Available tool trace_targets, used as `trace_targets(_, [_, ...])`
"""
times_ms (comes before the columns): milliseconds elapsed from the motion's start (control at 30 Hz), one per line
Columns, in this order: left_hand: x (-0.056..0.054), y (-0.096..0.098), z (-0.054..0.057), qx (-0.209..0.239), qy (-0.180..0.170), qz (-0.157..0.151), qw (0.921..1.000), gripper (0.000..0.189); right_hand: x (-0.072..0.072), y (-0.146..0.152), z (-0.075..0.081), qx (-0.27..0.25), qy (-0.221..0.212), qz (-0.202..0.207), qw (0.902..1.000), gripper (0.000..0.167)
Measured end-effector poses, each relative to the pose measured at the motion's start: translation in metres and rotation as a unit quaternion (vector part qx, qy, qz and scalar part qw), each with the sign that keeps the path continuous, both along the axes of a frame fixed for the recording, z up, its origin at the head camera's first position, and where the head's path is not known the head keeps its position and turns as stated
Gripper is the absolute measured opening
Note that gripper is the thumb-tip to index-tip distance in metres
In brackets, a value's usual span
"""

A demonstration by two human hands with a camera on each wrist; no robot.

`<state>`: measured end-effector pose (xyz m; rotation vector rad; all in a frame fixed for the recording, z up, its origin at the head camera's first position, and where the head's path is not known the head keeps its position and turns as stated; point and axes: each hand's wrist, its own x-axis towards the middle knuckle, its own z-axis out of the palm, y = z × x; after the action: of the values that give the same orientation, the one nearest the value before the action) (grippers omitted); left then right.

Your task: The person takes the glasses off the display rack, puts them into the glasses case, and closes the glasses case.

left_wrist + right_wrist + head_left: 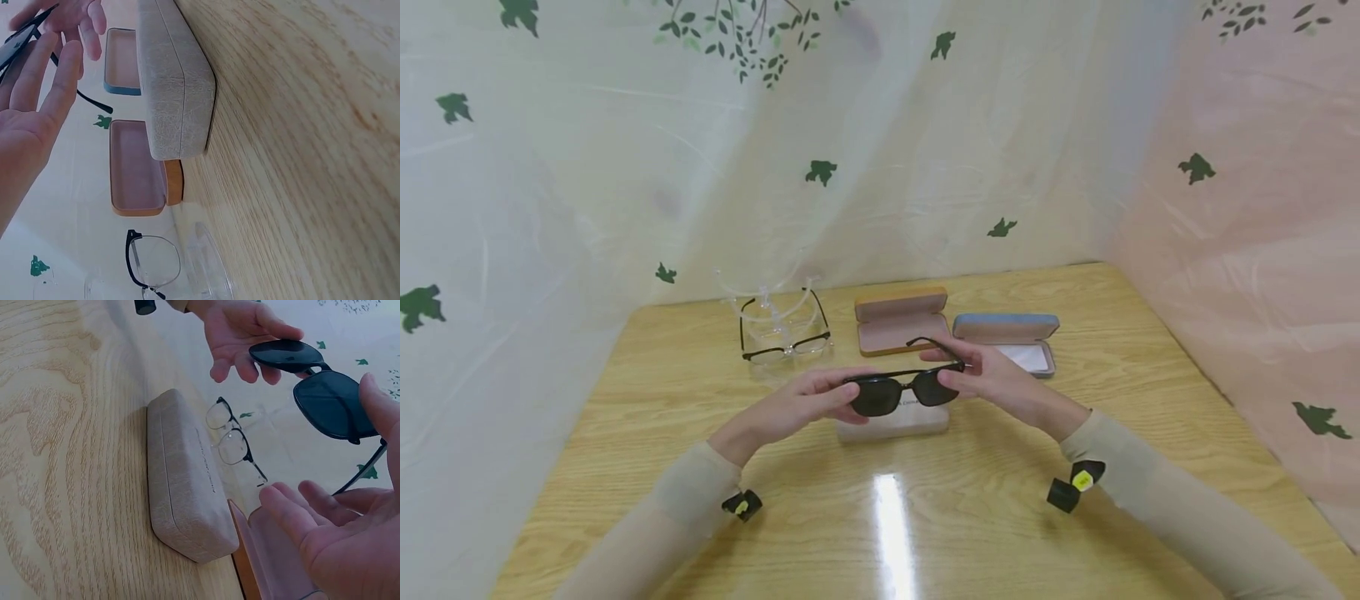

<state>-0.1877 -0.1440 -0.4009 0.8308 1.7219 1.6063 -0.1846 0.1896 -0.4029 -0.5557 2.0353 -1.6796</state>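
Note:
Black sunglasses [877, 397] with dark lenses are held up in front of me by both hands. My left hand [797, 406] pinches the left end of the frame, its thumb along the lens edge. At the other end my right hand [1000, 382] has its thumb on the rim of the right lens [331, 403] and its fingers behind, by the temple arm. That right arm sticks out backward, unfolded; the left one is mostly hidden. Right below the sunglasses lies a closed beige glasses case [891, 427] with small lettering on top.
Behind the hands stand an open orange case [901, 308] and an open blue-grey case [1006, 325] with a white cloth [1028, 358] inside. Black-rimmed clear glasses [786, 352] sit by a transparent stand [775, 312] at the back left. Leaf-printed sheeting [910, 192] surrounds the wooden table [647, 433].

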Motion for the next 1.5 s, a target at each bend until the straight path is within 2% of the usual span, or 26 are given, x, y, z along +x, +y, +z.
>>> trace_targets(133, [-0.0003,0.0005,0.0014,0.000,-0.002,-0.007,1.0000,0.050,0.0004,0.0009,-0.0016,-0.037,-0.018,0.030,0.9987,0.065])
trace_targets(267, [-0.0016,0.0014,0.0008,0.009,-0.005,-0.018,0.9998,0.049,0.0030,-0.0002,-0.0009,-0.060,-0.037,0.088,0.9937,0.061])
trace_targets(400, [-0.0026,0.0028,-0.0005,0.020,-0.017,-0.034,0.9991,0.046,0.0052,-0.0035,0.0027,-0.080,-0.050,0.146,0.9849,0.056])
trace_targets(567, [-0.0025,0.0025,-0.0012,0.013,-0.037,-0.045,0.9982,0.046,0.0051,-0.0062,0.0036,-0.138,-0.084,0.181,0.9701,0.053])
trace_targets(667, [-0.0016,0.0012,0.0003,-0.004,-0.036,-0.041,0.9985,0.046,0.0046,-0.0071,0.0022,-0.167,-0.098,0.196,0.9615,0.052])
trace_targets(833, [-0.0001,0.0004,0.0034,-0.030,-0.034,-0.024,0.9987,0.046,0.0037,-0.0077,-0.0010,-0.192,-0.112,0.203,0.9537,0.047])
trace_targets(1133, [0.0011,0.0004,0.0032,-0.030,-0.019,0.002,0.9994,0.045,0.0035,-0.0078,-0.0024,-0.204,-0.122,0.204,0.9496,0.043])
trace_targets(1300, [0.0019,0.0011,0.0030,-0.038,-0.021,0.009,0.9990,0.044,0.0042,-0.0072,-0.0020,-0.198,-0.125,0.202,0.9510,0.043])
trace_targets(1500, [0.0013,0.0021,0.0035,-0.039,-0.025,0.009,0.9989,0.044,0.0022,-0.0056,-0.0018,-0.172,-0.117,0.180,0.9614,0.047])
